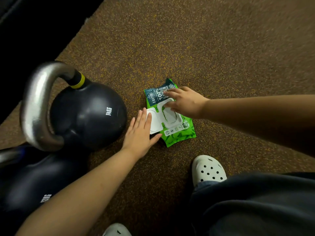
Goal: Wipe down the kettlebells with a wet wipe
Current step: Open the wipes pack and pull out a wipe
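Wiping is not yet begun: at frame centre the wipes pack [170, 114] lies with its lid [154, 122] held flat by the spread left hand [140, 133], the right hand [184, 103] reaching into the opening with fingers bent, no wipe seen pulled; both kettlebells [87, 113] at left are judged untouched.

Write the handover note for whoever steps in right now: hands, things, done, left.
Left hand: open, flat on the flipped-open lid of the wet wipe pack.
Right hand: fingers at the pack's opening, no wipe pulled yet.
Pack lies on the speckled floor, right of the 14 kg kettlebell; the 12 kg kettlebell sits nearer.
Done: pack opened.
Left: pull a wipe, wipe both kettlebells.
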`<state>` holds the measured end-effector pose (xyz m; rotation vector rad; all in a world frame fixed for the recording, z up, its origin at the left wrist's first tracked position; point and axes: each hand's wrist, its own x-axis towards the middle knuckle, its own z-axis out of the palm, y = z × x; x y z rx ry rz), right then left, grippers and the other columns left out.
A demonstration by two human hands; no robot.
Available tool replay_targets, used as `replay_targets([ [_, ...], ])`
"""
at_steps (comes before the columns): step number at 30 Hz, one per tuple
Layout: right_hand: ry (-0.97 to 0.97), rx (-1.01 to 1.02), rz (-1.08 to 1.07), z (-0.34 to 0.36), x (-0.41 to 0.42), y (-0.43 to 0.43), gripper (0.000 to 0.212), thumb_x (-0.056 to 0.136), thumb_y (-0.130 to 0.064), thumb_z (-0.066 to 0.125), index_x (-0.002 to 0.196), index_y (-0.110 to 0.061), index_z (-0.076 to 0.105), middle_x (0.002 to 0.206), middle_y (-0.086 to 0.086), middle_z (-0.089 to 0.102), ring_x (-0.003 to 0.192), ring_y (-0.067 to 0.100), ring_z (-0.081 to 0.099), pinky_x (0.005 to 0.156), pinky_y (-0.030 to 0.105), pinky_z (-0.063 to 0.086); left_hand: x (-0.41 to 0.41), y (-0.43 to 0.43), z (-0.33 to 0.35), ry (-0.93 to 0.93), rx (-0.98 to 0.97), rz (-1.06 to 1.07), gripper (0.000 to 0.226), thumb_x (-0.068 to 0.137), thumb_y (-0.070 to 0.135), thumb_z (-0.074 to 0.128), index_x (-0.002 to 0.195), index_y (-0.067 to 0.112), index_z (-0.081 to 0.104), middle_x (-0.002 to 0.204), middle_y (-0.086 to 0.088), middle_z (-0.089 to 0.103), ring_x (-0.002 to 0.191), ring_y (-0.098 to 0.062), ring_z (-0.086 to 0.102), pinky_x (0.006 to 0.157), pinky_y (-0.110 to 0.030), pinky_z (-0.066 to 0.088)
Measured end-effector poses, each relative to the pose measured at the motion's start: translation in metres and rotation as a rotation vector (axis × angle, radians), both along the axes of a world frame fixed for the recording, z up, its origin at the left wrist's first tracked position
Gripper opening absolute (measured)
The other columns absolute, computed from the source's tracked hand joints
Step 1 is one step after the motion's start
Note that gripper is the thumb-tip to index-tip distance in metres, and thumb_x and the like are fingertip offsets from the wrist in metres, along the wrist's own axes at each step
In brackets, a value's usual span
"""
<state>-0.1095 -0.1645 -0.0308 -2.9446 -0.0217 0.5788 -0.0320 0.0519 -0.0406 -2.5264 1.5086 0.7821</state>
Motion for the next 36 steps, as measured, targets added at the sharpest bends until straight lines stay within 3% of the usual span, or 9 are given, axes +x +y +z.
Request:
replay_targets([
  [6,-0.060,0.089,-0.060,0.000,0.001,0.004,0.026,0.090,-0.030,0.057,0.114,-0.021,0.060,0.120,0.002,0.058,0.118,0.025,0.045,0.087,0.038,0.039,0.000,-0.013,0.000,0.149,-0.048,0.020,0.069,0.098,0.042,0.034,0.150,0.010,0.003,0.159,-0.006,-0.006,0.147,-0.017,-0.007,0.116,-0.029,-0.003],
  [10,-0.144,0.229,-0.093,0.003,-0.005,0.003,0.013,0.086,-0.022,0.062,0.096,-0.014,0.067,0.095,0.007,0.067,0.099,0.031,0.055,0.081,0.041,0.045,0.002,-0.024,0.002,0.185,-0.081,0.022,0.060,0.099,0.028,0.034,0.151,0.014,0.009,0.160,-0.006,-0.001,0.147,-0.018,-0.002,0.117,-0.030,0.005],
  [14,-0.178,0.312,-0.012,0.006,-0.022,0.000,0.008,0.081,-0.018,0.064,0.087,-0.012,0.066,0.080,0.008,0.069,0.082,0.032,0.060,0.073,0.040,0.051,-0.005,-0.029,0.003,0.208,-0.094,-0.004,0.057,0.099,0.033,0.036,0.150,0.026,0.012,0.160,-0.005,0.001,0.147,-0.024,-0.003,0.117,-0.036,0.006],
  [19,-0.094,0.449,-0.184,0.012,-0.043,0.012,0.022,0.078,-0.023,0.057,0.095,-0.013,0.065,0.086,0.004,0.068,0.086,0.026,0.059,0.081,0.033,0.045,-0.020,-0.026,-0.005,0.159,-0.060,-0.026,0.065,0.097,0.043,0.037,0.151,0.027,0.005,0.159,-0.010,-0.008,0.146,-0.024,-0.008,0.117,-0.039,-0.003],
  [24,-0.146,0.448,-0.418,0.005,-0.032,0.011,0.015,0.089,-0.022,0.057,0.096,-0.012,0.066,0.086,0.008,0.068,0.086,0.027,0.060,0.075,0.034,0.044,-0.026,-0.022,-0.007,0.124,-0.046,-0.046,0.067,0.097,0.044,0.036,0.151,0.027,0.001,0.159,-0.009,-0.011,0.146,-0.023,-0.010,0.116,-0.041,-0.005],
  [30,-0.019,0.329,-0.400,-0.005,-0.005,0.010,0.020,0.083,-0.029,0.066,0.093,-0.013,0.069,0.096,0.010,0.061,0.096,0.028,0.056,0.079,0.037,0.047,-0.031,-0.015,-0.007,0.091,-0.007,-0.105,0.066,0.097,0.047,0.032,0.151,0.027,-0.001,0.158,-0.010,-0.013,0.146,-0.024,-0.011,0.116,-0.041,-0.006],
  [36,-0.005,0.205,-0.359,-0.008,0.003,0.019,0.024,0.080,-0.035,0.067,0.094,-0.016,0.070,0.099,0.007,0.061,0.100,0.026,0.055,0.080,0.032,0.040,-0.034,-0.016,-0.006,0.107,0.000,-0.100,0.066,0.097,0.048,0.032,0.151,0.026,0.000,0.158,-0.010,-0.013,0.146,-0.023,-0.012,0.116,-0.042,-0.007],
])
